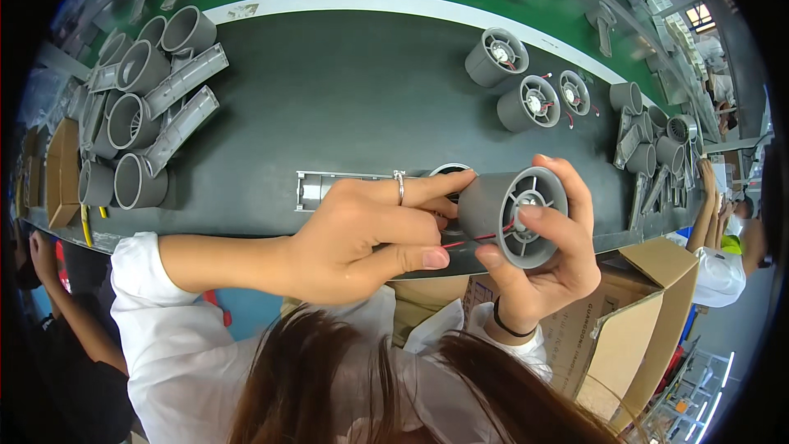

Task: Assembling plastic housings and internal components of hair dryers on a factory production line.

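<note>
Grey fan housing [511,215]: matt smooth plastic; belt [345,107]: dark matt rubbery.

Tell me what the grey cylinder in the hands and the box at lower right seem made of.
Grey cylinder: likely moulded plastic, matte, uniform grey with thin moulded spokes; red wires trail out. Box: brown corrugated cardboard, dull, with folded flaps. Right hand holds the cylinder; left hand touches it.

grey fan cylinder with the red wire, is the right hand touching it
Touching. The head view shows the right hand wrapped around the grey fan cylinder, thumb across its open face and fingers over its top. The left hand meets its other end.
</note>
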Demonstrator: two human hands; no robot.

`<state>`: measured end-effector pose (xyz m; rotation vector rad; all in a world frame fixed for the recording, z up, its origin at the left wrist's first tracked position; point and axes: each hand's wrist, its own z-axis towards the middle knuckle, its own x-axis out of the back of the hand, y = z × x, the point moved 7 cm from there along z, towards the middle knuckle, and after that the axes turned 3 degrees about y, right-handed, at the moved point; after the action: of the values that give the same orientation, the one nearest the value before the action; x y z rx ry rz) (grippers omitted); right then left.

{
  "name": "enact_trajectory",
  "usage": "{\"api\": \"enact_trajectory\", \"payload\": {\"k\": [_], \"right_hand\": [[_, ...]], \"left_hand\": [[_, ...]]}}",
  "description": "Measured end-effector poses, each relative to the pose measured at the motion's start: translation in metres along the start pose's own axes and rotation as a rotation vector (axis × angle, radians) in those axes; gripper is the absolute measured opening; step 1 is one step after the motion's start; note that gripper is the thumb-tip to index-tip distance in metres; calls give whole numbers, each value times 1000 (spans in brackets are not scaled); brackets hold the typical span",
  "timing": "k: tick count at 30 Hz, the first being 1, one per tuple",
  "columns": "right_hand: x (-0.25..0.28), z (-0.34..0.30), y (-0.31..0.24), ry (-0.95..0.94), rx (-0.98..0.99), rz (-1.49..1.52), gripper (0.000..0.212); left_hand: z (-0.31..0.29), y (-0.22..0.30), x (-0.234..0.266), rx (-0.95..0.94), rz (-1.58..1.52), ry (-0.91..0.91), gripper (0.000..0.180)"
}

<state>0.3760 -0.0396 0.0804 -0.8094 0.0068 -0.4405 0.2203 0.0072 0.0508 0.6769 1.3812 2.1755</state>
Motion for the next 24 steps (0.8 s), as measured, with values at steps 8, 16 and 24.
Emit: {"api": "enact_trajectory", "payload": {"k": [8, 16, 24], "right_hand": [[-4, -4, -3, -18, -64, -49, 34], [-3, -8, 10, -14, -136, 86, 36], [-7, -10, 13, 30, -7, 102, 44]], "left_hand": [[0, -8, 3, 110, -392, -44, 19], [3, -12, 6, 228, -412, -69, 22], [6, -17, 10, 327, -549, -3, 16]]}}
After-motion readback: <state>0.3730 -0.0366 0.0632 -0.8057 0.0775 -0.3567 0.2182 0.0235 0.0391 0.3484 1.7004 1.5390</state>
